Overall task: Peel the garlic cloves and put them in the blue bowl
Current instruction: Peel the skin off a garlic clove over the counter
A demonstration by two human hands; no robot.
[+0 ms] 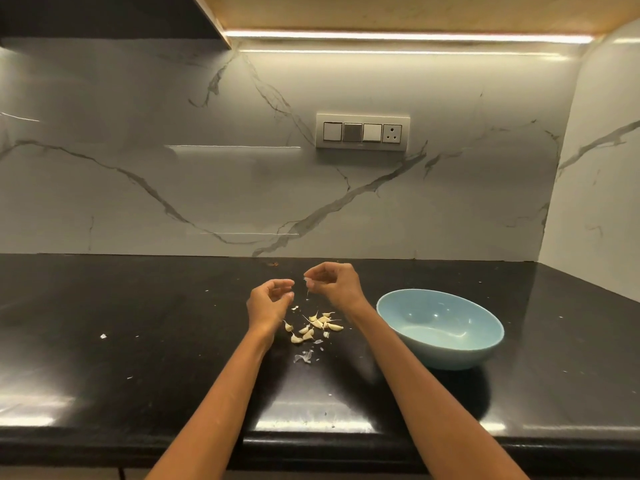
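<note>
Pinching a tiny, unclear scrap, right hand (334,282), left hand (272,299) curled

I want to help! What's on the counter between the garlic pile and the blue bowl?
Only the person's right forearm crosses above it in the head view; the black counter there looks bare.

Lying scattered just left of the blue bowl (440,329): garlic cloves (313,325), crowding the black counter (138,341) there, with peel scraps (304,356) nearer the counter's front edge. Hovering above and behind the cloves, left of the bowl: two hands. Stretching open far left of the bowl, behind it and to its right: bare counter.
</note>
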